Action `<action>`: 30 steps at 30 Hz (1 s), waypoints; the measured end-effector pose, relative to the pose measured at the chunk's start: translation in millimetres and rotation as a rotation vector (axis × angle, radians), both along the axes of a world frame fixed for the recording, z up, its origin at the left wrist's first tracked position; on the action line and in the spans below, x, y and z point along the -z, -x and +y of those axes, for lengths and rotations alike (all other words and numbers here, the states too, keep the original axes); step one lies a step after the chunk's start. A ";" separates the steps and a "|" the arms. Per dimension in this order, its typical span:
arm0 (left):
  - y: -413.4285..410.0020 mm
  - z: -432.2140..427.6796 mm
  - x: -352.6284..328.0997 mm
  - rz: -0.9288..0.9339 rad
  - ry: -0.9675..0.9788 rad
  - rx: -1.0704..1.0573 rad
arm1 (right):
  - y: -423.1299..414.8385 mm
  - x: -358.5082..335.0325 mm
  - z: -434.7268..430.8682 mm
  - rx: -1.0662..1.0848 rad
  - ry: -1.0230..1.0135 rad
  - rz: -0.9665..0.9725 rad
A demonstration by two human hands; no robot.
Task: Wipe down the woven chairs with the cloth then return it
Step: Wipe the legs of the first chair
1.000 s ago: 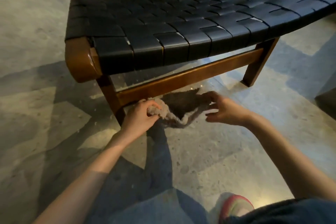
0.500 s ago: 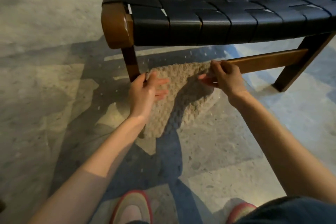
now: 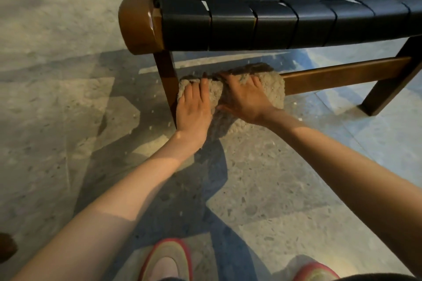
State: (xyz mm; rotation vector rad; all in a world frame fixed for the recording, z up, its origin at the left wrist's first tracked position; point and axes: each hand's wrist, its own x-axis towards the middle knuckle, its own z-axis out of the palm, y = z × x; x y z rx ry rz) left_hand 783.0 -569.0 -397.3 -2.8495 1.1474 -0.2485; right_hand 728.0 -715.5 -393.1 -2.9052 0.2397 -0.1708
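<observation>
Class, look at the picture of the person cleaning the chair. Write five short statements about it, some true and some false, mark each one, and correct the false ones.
1. Both hands press on the cloth. True: the left hand and right hand both lie flat on it.
2. The cloth is draped over the wooden front rail under the seat. True.
3. The cloth lies on top of the woven seat. False: it is below the seat, at the rail.
4. The seat straps are white. False: they are black.
5. The cloth is at the rail's end near the right front leg. False: it sits beside the left front leg.
</observation>
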 end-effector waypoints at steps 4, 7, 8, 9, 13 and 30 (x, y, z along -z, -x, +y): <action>-9.2 -10.9 -2.1 -0.023 -0.139 0.010 | -2.5 7.2 -10.9 -0.063 0.337 -0.034; -10.1 -14.0 1.5 -0.073 -0.141 0.015 | 0.3 9.9 -23.7 -0.080 0.384 -0.006; -9.8 -16.6 3.4 -0.107 -0.142 0.019 | 1.2 10.9 -29.0 -0.080 0.388 0.000; -8.7 -20.1 5.5 -0.136 -0.140 0.027 | 3.2 12.1 -35.1 -0.078 0.391 0.003; 5.2 -47.7 9.7 -0.278 -0.143 0.102 | 22.5 13.7 -65.8 -0.030 0.418 0.019; 90.6 -277.9 22.8 -0.280 -0.047 0.421 | 141.3 12.9 -273.8 0.408 0.159 -0.016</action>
